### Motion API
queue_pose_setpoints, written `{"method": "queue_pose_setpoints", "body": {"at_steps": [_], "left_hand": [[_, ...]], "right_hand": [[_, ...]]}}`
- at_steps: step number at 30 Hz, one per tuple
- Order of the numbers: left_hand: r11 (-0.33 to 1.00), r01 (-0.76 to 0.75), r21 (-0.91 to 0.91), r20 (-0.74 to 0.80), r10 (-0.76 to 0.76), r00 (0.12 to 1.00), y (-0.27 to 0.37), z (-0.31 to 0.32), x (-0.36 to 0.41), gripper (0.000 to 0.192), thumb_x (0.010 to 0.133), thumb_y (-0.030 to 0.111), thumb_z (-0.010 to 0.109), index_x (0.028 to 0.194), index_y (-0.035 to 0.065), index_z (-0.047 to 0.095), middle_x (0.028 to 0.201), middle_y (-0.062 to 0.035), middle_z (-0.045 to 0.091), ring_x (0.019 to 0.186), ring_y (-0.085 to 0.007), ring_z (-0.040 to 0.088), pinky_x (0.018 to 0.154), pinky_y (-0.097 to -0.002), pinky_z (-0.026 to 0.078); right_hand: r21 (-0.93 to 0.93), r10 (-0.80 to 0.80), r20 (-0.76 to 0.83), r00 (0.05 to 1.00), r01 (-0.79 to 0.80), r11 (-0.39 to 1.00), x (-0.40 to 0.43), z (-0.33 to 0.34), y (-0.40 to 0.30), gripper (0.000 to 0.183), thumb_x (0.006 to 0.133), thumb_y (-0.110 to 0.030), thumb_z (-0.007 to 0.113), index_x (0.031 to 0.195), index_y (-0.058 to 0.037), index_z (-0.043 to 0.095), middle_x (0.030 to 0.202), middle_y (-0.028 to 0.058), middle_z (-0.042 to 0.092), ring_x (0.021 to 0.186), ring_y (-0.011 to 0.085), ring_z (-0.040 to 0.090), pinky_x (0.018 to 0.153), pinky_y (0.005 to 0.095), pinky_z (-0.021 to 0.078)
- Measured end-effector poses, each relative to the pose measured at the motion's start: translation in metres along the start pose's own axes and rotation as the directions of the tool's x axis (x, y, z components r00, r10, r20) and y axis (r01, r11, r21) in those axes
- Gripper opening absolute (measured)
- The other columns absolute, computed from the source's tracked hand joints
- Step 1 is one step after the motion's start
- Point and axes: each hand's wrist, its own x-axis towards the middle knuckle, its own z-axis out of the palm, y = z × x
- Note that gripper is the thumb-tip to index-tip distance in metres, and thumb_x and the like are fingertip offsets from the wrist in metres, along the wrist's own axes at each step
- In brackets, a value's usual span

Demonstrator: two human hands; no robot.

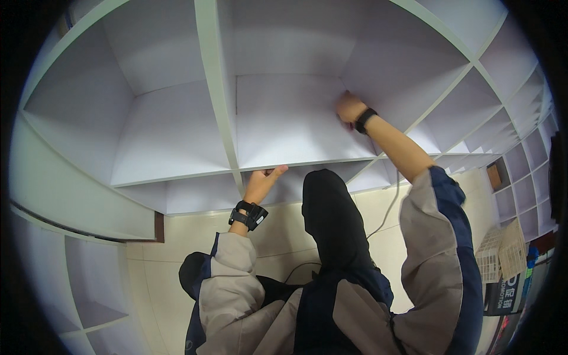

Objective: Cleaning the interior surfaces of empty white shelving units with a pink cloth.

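My left hand (261, 183) holds the front edge of a white shelf board (306, 164), its thumb along the edge and its fingers partly hidden below. Inside the middle compartment, my right hand (350, 108) is bent into a loose fist, low near the right side panel (399, 75). The hand is blurred. A small dark reddish patch shows beneath it, and I cannot tell whether the hand holds anything. No goods show on the compartment floor (288, 120) around it.
An upright divider (213, 84) separates the left compartment (168, 133). My bent knee (330, 199) is close to the lower shelf. A grey cable (390, 206) runs down to the tiled floor (284, 235). Plastic baskets (501, 250) stand at right. White cubbies (95, 275) line the lower left.
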Motion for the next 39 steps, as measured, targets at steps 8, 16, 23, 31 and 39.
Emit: {"method": "queue_pose_setpoints", "body": {"at_steps": [8,16,23,31,39], "left_hand": [[1.0,-0.015,0.005,-0.014,0.016,1.0,0.01,0.008,-0.009,0.031,0.081,0.036,0.071,0.082,0.0064,0.063,0.064,0.0043,0.05,0.056,-0.005,0.039,0.051,-0.0218,0.033],[0.986,0.046,0.162,-0.044,-0.04,0.998,0.008,-0.002,-0.001,0.032,0.078,0.033,0.075,0.075,0.0062,0.058,0.062,0.0063,0.047,0.05,-0.0038,0.034,0.045,-0.0226,0.027],[0.996,-0.043,-0.082,0.006,0.043,0.999,0.014,0.005,-0.008,0.027,0.076,0.027,0.078,0.078,0.0093,0.057,0.062,0.0082,0.043,0.051,-0.0024,0.033,0.046,-0.0211,0.028],[0.999,0.001,-0.043,-0.038,-0.003,0.999,0.03,0.004,-0.018,0.042,0.085,0.043,0.064,0.073,0.0027,0.06,0.051,0.0056,0.039,0.045,-0.0035,0.034,0.043,-0.0213,0.024],[0.998,-0.022,-0.051,-0.035,0.02,0.999,0.019,0.003,-0.018,0.045,0.085,0.046,0.063,0.073,0.0025,0.06,0.051,0.0051,0.039,0.045,-0.005,0.034,0.043,-0.0216,0.025]], "right_hand": [[0.42,-0.159,-0.196,0.968,0.23,0.878,0.046,-0.104,-0.081,0.009,0.058,0.001,0.069,0.066,0.0042,0.065,0.097,0.0232,0.062,0.071,0.034,0.063,0.06,0.0405,0.0499],[0.049,-0.394,-0.759,0.519,0.648,0.76,-0.055,-0.072,-0.165,0.032,0.061,-0.007,0.072,0.09,0.0046,0.064,0.109,0.0185,0.052,0.097,0.0317,0.055,0.081,0.0382,0.0504],[0.185,-0.274,-0.507,0.817,0.414,0.891,-0.095,0.0,-0.059,0.029,0.06,-0.012,0.072,0.087,-0.0037,0.065,0.118,0.0187,0.049,0.104,0.0314,0.053,0.082,0.0384,0.0501],[0.573,-0.062,0.206,0.977,-0.069,0.817,-0.018,-0.006,0.025,0.019,0.068,0.0,0.053,0.068,-0.0022,0.072,0.064,0.0105,0.067,0.054,0.0169,0.064,0.052,0.0305,0.0515],[0.572,0.296,0.104,0.95,-0.301,0.763,0.042,-0.043,0.032,0.014,0.074,-0.003,0.055,0.073,0.0008,0.068,0.076,0.0166,0.066,0.063,0.0228,0.061,0.059,0.0369,0.0496]]}}
